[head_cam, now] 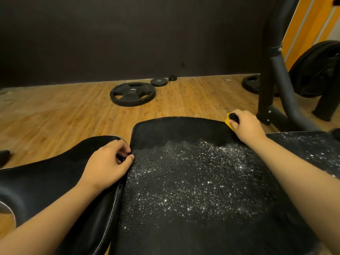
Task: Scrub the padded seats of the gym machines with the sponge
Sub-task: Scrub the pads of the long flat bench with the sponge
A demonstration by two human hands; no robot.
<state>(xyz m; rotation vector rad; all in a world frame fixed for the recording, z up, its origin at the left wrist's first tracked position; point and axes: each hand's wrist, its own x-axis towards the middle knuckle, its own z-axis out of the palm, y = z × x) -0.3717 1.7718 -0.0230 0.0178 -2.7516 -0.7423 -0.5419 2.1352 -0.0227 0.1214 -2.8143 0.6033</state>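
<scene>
At the far left edge a dark rounded object (4,156) on the light wooden plank floor (55,111) is cut off and blurred. Near it, a smooth black padded seat with pale piping (55,181) runs out of view at the bottom. The left hand (108,162) rests on this seat's right edge. Its fingers curl into the gap beside the black pebble-textured padded seat (184,190) and its thumb lies on that seat's rim, gripping it; the fingertips are hidden.

White specks cover the textured seat's middle, while its far strip is dark. Beyond it, a large black weight plate (132,93) and a small black disc (159,82) lie flat on the floor.

At the seat's far right corner, the right hand (246,126) closes around a yellow sponge with a dark top (230,121), mostly hidden by the fingers. On the right, a speckled black pad (303,150) and a black tubular machine frame (276,70) are cropped.
</scene>
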